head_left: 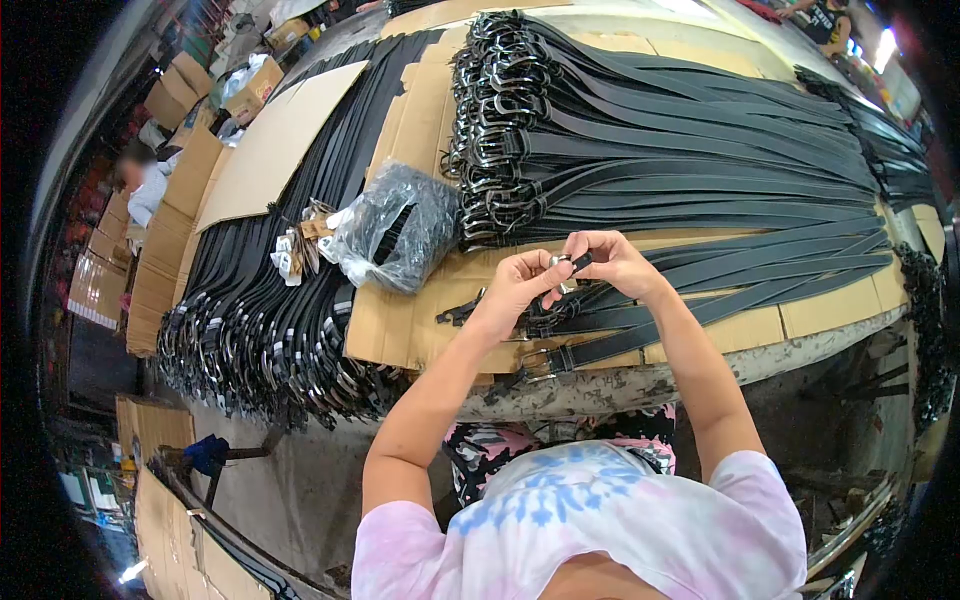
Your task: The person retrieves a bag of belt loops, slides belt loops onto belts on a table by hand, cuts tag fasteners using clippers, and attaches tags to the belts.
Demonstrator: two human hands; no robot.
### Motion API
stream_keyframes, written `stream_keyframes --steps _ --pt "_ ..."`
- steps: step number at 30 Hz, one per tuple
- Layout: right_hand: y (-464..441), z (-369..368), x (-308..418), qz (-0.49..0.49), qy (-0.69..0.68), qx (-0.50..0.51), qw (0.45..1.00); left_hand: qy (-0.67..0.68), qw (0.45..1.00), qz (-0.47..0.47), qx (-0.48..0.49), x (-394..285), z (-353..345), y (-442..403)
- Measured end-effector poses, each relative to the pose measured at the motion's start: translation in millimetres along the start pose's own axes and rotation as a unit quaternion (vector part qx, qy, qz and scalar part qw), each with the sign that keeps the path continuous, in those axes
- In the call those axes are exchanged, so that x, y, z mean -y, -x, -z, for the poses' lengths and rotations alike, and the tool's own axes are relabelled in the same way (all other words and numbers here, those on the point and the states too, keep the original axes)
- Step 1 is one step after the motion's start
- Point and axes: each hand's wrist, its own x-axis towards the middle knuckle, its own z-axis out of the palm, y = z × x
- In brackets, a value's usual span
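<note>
Both hands meet over the front of the table. My left hand (522, 288) has its fingers closed on a small metal buckle piece (564, 270). Pinched in my right hand (612, 265) is a short black strap piece (582, 262) that touches the metal. Under and beside the hands, several black belts (700, 285) lie on cardboard, one with its buckle (545, 364) near the table edge. Behind the hands is a big pile of black belts (680, 140), buckles at its left end. The clear plastic bag (410, 225) with black pieces inside lies left of my hands.
More belts (270, 340) hang their buckles over the front left edge, partly under a cardboard sheet (285, 140). Paper tags (305, 245) lie by the bag. Cardboard boxes (255, 90) stand at the back left. One person (148, 185) is at the left, another (825, 25) at the far right.
</note>
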Motion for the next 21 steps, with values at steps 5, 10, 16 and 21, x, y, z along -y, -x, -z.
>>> stream_keyframes --steps 5,10,16,21 --pt "-5 -3 1 0.015 0.105 0.050 0.993 -0.084 0.995 0.042 -0.018 -4 12 8" --pt "-7 -15 2 -0.007 0.114 -0.006 0.993 -0.156 0.987 0.039 -0.024 -15 41 19" --pt "-8 -18 0 0.019 0.130 0.026 0.991 -0.369 0.921 0.094 -0.084 -30 36 29" --pt "-23 -44 0 0.054 0.230 0.125 0.964 -0.516 0.843 -0.094 -0.123 -9 25 40"
